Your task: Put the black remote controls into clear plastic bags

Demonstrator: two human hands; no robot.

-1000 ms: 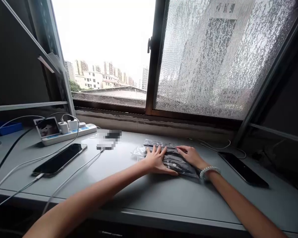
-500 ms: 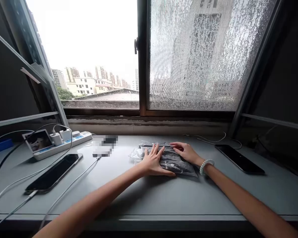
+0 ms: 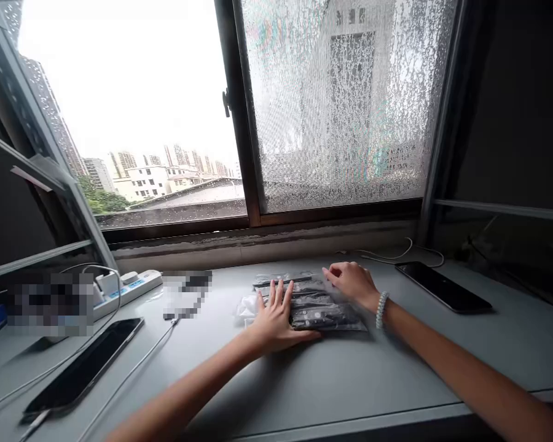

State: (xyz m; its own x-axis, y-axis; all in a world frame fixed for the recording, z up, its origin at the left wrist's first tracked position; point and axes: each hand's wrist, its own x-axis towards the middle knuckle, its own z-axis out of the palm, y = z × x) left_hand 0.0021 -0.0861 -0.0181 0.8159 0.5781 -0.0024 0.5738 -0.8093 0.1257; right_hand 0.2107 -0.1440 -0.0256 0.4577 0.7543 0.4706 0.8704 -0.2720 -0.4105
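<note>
A clear plastic bag (image 3: 311, 318) with dark, folded-looking contents lies flat on the grey desk. My left hand (image 3: 276, 319) rests on its left part, palm down with the fingers spread. At the bag's far right side is my right hand (image 3: 352, 283), its fingers curled in and the thumb toward the index finger. Whatever may be between those fingertips is hidden. A pale beaded bracelet (image 3: 381, 310) circles the right wrist.
A dark phone (image 3: 85, 365) with a white cable lies at the left, another phone (image 3: 442, 287) at the right. A white power strip (image 3: 142, 283) stands at the back left near a blurred item. Behind the desk (image 3: 382, 380) is a rain-covered window (image 3: 341, 110).
The right hand has turned and its fingers have curled in more at the bag's right side. My left hand stays spread on the bag. The view has tilted and shifted.
</note>
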